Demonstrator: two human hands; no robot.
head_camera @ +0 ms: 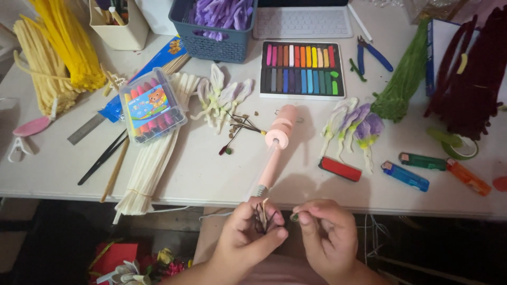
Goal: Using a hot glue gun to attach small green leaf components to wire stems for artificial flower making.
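Below the table (211,179) edge, the left hand (245,237) pinched a small bundle of dark stamens (261,216) upright, and the right hand (325,235) pinched something small and green just beside it. The pink glue gun (277,145) lay on the table just above the hands. Beyond the gun sat the pastel box (302,69); the lighters (422,171) lay right of the gun, the cream pipe cleaners (153,158) left.

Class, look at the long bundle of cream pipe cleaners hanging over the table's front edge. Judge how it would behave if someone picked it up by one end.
The cream bundle would probably droop, since its thin fuzzy stems already bend along their length. It likely feels light for its size. A tie near its lower end seems to hold it, so the untied upper end may splay; that end already fans out by the crayon box.
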